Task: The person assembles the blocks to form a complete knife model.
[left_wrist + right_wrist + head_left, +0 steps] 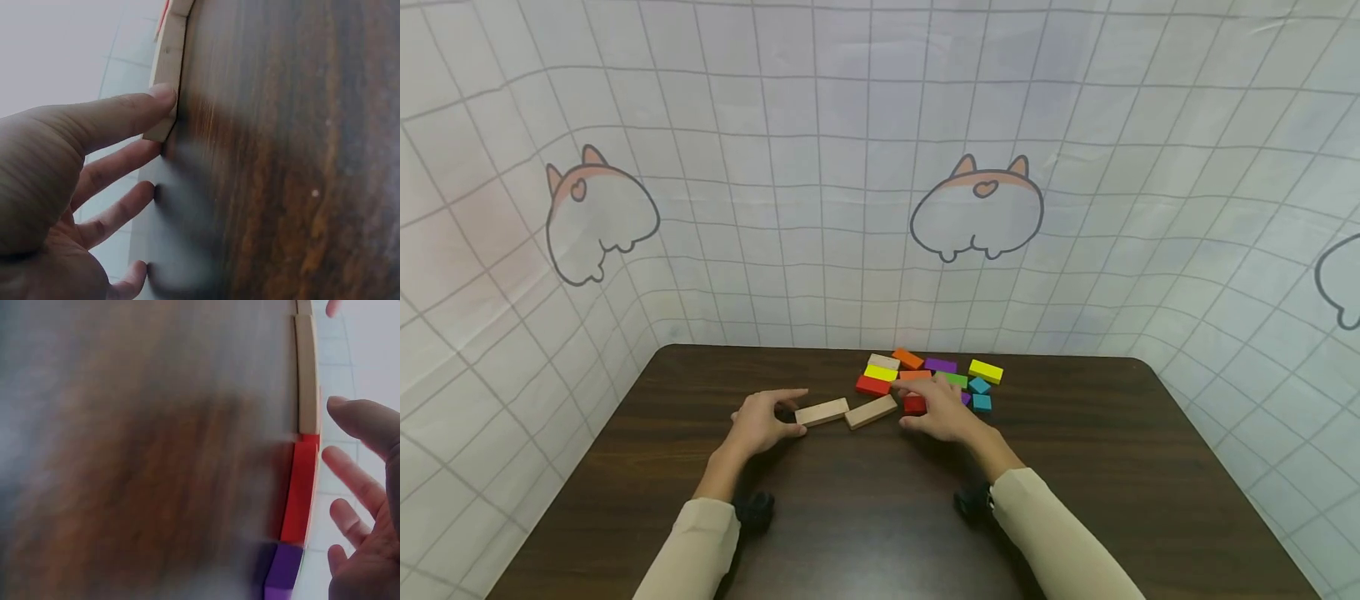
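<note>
Two plain wooden blocks lie almost end to end on the dark table: a left one (pixel 822 412) and a right one (pixel 871 412). My left hand (pixel 760 423) is at the left block's outer end, its thumb against the near side in the left wrist view and the index finger stretched out beyond the far side. Over the coloured blocks hovers my right hand (pixel 943 410), fingers spread and the thumb apart from them. Beneath and beside it are a red block (pixel 299 490) and a purple block (pixel 284 569). The hand partly covers several blocks in the head view.
Behind the wooden pair lie another red block (pixel 873 385), a yellow one (pixel 881 372) and a pale one (pixel 883 362). Orange (pixel 908 359), green (pixel 953 379) and blue blocks (pixel 982 403) spread to the right. A white gridded curtain (pixel 865 208) hangs behind the table (pixel 1105 467).
</note>
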`<state>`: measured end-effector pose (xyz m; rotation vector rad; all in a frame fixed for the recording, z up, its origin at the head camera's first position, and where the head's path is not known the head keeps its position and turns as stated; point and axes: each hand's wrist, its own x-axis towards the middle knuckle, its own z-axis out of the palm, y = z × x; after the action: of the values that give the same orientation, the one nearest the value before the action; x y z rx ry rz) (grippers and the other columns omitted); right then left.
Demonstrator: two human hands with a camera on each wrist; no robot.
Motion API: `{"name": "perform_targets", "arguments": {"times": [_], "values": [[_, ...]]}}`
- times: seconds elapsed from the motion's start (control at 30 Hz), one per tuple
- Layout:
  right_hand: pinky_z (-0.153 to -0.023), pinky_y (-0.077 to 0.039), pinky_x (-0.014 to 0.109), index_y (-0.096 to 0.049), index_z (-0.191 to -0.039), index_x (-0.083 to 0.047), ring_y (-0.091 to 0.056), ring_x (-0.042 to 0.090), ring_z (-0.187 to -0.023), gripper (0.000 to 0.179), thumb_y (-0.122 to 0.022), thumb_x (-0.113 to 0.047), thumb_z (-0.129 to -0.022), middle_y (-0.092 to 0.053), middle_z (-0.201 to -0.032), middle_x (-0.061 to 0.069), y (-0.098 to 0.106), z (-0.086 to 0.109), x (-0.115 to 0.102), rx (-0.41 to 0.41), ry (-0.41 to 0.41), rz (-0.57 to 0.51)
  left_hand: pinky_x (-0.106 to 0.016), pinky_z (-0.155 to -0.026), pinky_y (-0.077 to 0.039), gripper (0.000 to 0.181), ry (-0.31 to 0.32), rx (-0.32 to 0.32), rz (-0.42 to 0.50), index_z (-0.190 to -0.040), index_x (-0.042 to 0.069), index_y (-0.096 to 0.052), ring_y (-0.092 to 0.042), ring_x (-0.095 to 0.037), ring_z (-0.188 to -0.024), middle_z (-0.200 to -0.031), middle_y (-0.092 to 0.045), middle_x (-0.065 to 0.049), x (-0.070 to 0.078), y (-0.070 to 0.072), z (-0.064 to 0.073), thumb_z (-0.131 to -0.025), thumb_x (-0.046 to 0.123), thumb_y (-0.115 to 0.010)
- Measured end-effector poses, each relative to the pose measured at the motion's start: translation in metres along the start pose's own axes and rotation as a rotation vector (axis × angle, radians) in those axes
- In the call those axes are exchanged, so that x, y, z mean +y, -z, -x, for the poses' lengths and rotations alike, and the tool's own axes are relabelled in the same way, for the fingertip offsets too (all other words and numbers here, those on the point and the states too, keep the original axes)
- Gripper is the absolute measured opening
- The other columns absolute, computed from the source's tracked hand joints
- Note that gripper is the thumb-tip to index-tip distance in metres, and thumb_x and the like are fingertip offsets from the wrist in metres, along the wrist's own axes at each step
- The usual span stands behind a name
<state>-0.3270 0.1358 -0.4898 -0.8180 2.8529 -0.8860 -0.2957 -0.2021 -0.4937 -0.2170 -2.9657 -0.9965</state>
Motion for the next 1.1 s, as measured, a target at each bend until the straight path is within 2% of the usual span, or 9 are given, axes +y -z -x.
{"name": "perform_targets", "arguments": {"times": [0.13,0.43,0.63,0.9,1.1], "values": [[-0.096,-0.025,0.054,-0.06,-0.144,-0.022,-0.04,0.022,-0.108,0.06,-0.082,-0.022,-0.089,-0.071,-0.124,-0.003,-0.004,-0.01,0.0,-0.01,-0.011,0.018,-0.084,-0.102,-0.023,0.056,0.021,-0.005,0.035,-0.134,0.022,-0.07,-0.063,-0.036,-0.123,-0.12,-0.076,-0.005,-0.001,0.0,0.0,-0.081,0.022,-0.088],[-0.091,-0.023,0.049,-0.066,-0.137,-0.025,-0.039,0.022,-0.105,0.051,-0.082,-0.02,-0.089,-0.069,-0.118,-0.004,-0.009,-0.021,-0.002,-0.054,-0.027,0.052,-0.088,-0.104,-0.016,0.036,0.083,-0.03,0.023,-0.117,0.022,-0.08,-0.056,-0.043,-0.131,-0.132,-0.07,-0.013,-0.004,0.0,-0.002,-0.082,0.025,-0.088],[-0.094,-0.023,0.052,-0.072,-0.128,-0.027,-0.039,0.023,-0.105,0.041,-0.082,-0.022,-0.089,-0.068,-0.112,-0.003,-0.013,-0.027,-0.005,-0.06,-0.018,0.072,-0.089,-0.104,-0.012,0.034,0.077,-0.035,0.03,-0.116,0.022,-0.08,-0.053,-0.044,-0.134,-0.133,-0.069,-0.012,-0.005,0.003,-0.002,-0.082,0.024,-0.087],[-0.09,-0.022,0.05,-0.076,-0.116,-0.027,-0.041,0.019,-0.099,0.028,-0.082,-0.025,-0.089,-0.062,-0.087,-0.01,-0.014,-0.029,-0.012,-0.078,-0.031,0.101,-0.09,-0.103,-0.011,0.034,0.067,-0.043,0.044,-0.115,0.022,-0.08,-0.051,-0.045,-0.136,-0.133,-0.069,-0.012,-0.006,0.004,-0.002,-0.082,0.022,-0.087],[-0.094,-0.024,0.052,-0.077,-0.113,-0.027,-0.042,0.018,-0.099,0.026,-0.083,-0.028,-0.088,-0.062,-0.085,-0.01,-0.012,-0.021,-0.019,-0.101,-0.018,0.138,-0.092,-0.1,-0.007,0.033,0.04,-0.042,0.058,-0.114,0.021,-0.081,-0.051,-0.047,-0.136,-0.132,-0.07,-0.014,-0.006,0.006,-0.002,-0.082,0.02,-0.087]]}}
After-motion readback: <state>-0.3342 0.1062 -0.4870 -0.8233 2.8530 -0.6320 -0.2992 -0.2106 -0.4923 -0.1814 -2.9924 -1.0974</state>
